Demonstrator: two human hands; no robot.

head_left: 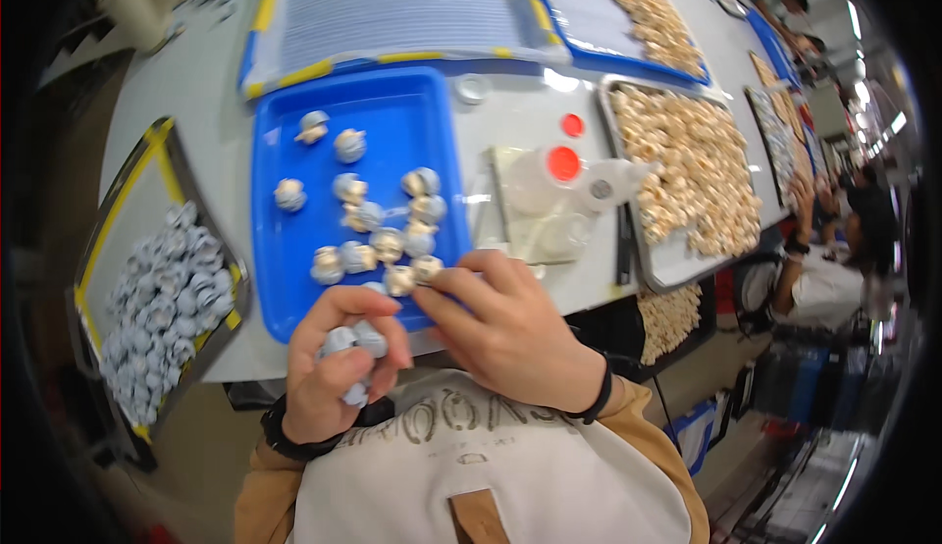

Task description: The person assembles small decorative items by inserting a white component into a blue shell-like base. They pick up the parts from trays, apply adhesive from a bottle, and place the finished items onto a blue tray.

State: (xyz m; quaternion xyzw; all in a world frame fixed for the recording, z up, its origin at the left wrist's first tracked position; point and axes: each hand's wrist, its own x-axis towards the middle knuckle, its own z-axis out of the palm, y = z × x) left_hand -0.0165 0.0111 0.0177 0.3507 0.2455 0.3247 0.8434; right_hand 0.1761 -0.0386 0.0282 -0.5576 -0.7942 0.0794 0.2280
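Observation:
My left hand (316,385) is closed around several small grey-blue rounded shells (367,338), just off the near edge of a blue tray (392,117). With its fingers curled together, my right hand (505,323) reaches over the tray's near right corner. Its fingertips are on a cream-and-grey ball-shaped piece (427,268); the thumb is mostly hidden. Several more such pieces lie in the tray, most in a cluster near my hands, with a few loose ones such as the ball-shaped piece (290,195) at the left.
A dark yellow-taped tray (157,166) at left holds a heap of grey-blue shells (167,313). Clear bottles (535,183) stand on a pale board (549,250) right of the blue tray. Beyond, a metal tray (677,274) holds cream pieces (687,161). Other people sit far right.

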